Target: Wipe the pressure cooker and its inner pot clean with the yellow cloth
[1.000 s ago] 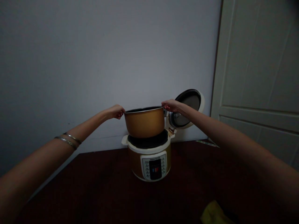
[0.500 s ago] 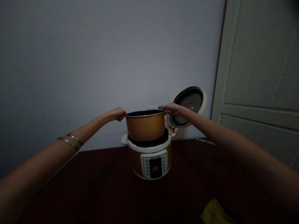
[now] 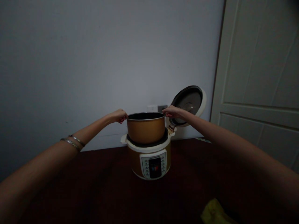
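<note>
A gold inner pot (image 3: 146,130) with a dark inside is held by its rim between my two hands. Its lower part sits over the mouth of a gold and white electric cooker (image 3: 133,160), whose front panel has a dark display. My left hand (image 3: 119,116) pinches the rim on the left, and my right hand (image 3: 172,112) pinches it on the right. Behind my right hand the cooker's round lid (image 3: 190,99) stands raised on its hinge. How far the pot's base is inside the cooker is hidden.
The cooker rests on a dark red table (image 3: 105,186) against a pale wall (image 3: 105,62). A yellow cloth-like thing (image 3: 215,213) lies at the near right. Wall sockets (image 3: 161,108) show behind the pot, and a panelled door (image 3: 257,77) stands at the right.
The inner pot has come down slightly toward the cooker, both hands still on its rim. More of the wall sockets now shows above it.
</note>
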### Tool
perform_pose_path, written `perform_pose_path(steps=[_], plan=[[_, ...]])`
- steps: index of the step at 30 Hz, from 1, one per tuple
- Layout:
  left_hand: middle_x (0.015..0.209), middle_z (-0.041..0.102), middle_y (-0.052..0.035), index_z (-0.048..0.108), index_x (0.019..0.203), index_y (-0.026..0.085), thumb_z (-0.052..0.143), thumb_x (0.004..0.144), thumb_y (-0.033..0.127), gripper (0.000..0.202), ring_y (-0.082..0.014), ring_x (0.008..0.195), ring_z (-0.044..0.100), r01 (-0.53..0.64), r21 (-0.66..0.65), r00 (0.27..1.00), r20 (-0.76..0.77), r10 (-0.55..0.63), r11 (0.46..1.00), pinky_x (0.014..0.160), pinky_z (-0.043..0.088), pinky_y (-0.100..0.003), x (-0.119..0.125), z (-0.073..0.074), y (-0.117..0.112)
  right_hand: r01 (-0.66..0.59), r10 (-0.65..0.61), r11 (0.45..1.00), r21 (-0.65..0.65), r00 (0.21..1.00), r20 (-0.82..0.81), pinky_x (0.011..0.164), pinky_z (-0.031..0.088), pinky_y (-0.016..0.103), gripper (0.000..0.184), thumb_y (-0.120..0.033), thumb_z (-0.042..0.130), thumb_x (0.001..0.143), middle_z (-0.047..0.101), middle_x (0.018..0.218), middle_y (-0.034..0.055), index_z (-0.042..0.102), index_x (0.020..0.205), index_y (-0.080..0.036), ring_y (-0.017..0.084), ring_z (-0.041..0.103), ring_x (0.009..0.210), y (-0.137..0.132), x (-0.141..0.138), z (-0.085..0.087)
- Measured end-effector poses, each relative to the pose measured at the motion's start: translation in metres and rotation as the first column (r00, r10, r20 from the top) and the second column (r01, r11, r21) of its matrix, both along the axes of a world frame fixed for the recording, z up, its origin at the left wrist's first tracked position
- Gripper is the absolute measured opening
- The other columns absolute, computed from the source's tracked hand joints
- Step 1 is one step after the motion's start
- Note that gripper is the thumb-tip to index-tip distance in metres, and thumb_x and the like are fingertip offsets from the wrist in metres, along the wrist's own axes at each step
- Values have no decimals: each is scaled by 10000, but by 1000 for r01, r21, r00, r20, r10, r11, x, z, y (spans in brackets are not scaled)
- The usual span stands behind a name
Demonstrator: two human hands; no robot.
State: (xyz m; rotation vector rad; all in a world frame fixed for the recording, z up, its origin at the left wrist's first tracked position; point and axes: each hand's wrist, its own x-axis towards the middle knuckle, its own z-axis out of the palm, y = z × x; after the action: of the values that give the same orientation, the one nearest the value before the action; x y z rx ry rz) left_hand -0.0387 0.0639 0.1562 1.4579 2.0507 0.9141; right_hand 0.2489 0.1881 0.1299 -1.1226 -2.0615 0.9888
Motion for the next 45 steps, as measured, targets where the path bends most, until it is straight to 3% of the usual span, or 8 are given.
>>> perform_pose_path(steps=[6, 12, 24, 27, 34, 45], plan=[[415, 420, 21, 455, 497, 160, 621, 651, 137, 227, -83, 369, 397, 8, -36, 999, -38, -10, 999, 412, 381, -233, 2, -7, 2, 43, -42, 998, -35, 999, 26, 356, 313, 129, 199, -90, 584, 759, 428, 407, -40, 515, 580, -145, 45, 392, 385, -3, 1, -5], [426, 420, 18, 469, 511, 162, 624, 662, 159, 217, -87, 378, 391, 29, -102, 996, -76, -37, 994, 413, 381, -237, 4, -21, 3, 39, -33, 998, -40, 991, 127, 352, 342, 152, 271, -162, 675, 752, 462, 403, -30, 503, 543, -140, 44, 399, 349, -3, 0, -12], [423, 425, 16, 470, 502, 161, 603, 659, 177, 206, -92, 392, 395, 35, -218, 979, -187, -77, 975, 430, 369, -239, 10, -47, -2, -19, -6, 998, 59, 916, 401, 371, 368, 174, 97, -134, 629, 763, 483, 401, -37, 605, 682, -85, 65, 437, 359, -7, -2, -32], [425, 430, 19, 471, 502, 157, 593, 656, 171, 198, -90, 392, 401, 46, -233, 973, -208, -96, 972, 425, 368, -230, 10, -52, -4, -29, -7, 997, 70, 882, 472, 415, 408, 180, 126, -185, 620, 818, 538, 514, -30, 605, 740, -88, 63, 480, 420, -8, -5, -36], [415, 447, 16, 463, 469, 152, 569, 665, 145, 223, -84, 381, 409, 67, -253, 957, -259, -134, 965, 410, 354, -213, 11, -64, -5, -44, 2, 997, 55, 796, 605, 663, 537, 298, 249, -327, 553, 903, 623, 970, 45, 585, 1052, -130, 133, 616, 776, -6, -8, -48], [391, 504, -13, 521, 506, 139, 519, 676, 134, 170, -105, 384, 472, 72, -276, 935, -315, -161, 959, 455, 426, -217, 9, -74, -5, -85, -14, 990, 111, 729, 684, 798, 521, 389, 314, -335, 561, 895, 590, 1130, 79, 561, 1144, -144, 194, 602, 951, -7, -9, -52]])
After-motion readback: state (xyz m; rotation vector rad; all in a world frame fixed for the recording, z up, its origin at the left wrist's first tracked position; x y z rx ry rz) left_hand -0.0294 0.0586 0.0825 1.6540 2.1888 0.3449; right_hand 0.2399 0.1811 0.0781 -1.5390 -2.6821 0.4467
